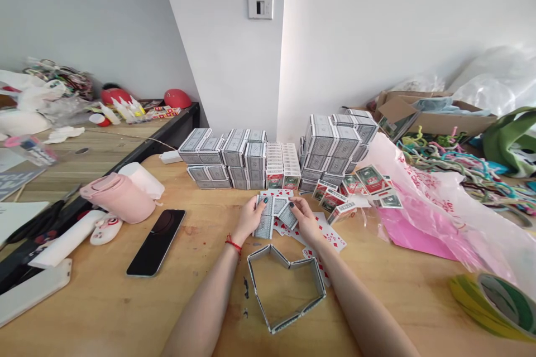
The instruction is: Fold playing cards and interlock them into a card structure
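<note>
Tabletop (109, 312): pale wood, filling the lower half of the frame.
Block stacks: blocks with patterned grey card-back faces, a left stack (205, 148) and a right stack (330, 139), piled at centre near the wall, probably to leave room in front.
Plastic bag (431, 178): right of frame; red characters, too creased to read.
Heart-shaped frame (304, 269): lower centre, lying between the forearms, its card walls on edge, likely so the outline keeps its shape.
Smartphone (156, 242): left of centre, screen dark, apart from the cards.
Card boxes (371, 180): red and green, leaning loosely right of centre; their print is too small to read.
Left hand (252, 216): centre, thumb pressed over the left-hand card (263, 226), apparently to steady it; the fingers underneath are mostly hidden.
Right hand (304, 218): centre, thumb and fingers pinching the tilted right-hand card (288, 217).
Face-up cards (334, 238): spread beneath and beside the right hand, red pips; a 6 and a 3 seem legible.
</note>
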`<action>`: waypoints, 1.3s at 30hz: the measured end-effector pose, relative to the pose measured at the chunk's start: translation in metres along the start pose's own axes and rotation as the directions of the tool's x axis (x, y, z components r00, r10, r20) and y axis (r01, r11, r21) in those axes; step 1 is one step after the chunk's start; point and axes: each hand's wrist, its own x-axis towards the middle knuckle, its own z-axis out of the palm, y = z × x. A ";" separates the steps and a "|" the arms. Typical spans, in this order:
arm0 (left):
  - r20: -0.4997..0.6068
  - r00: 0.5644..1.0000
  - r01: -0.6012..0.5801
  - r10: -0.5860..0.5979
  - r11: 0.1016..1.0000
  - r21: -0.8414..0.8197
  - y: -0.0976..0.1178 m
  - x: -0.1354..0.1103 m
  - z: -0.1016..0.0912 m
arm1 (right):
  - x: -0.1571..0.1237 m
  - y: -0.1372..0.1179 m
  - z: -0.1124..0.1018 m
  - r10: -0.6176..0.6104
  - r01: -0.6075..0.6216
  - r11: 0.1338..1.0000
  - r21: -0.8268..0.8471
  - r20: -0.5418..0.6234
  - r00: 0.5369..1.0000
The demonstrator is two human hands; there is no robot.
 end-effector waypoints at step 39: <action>0.136 0.991 -0.004 0.002 1.000 0.011 0.004 0.000 0.000 | -0.003 -0.005 -0.007 -0.113 0.088 0.953 -0.290 -0.071 0.991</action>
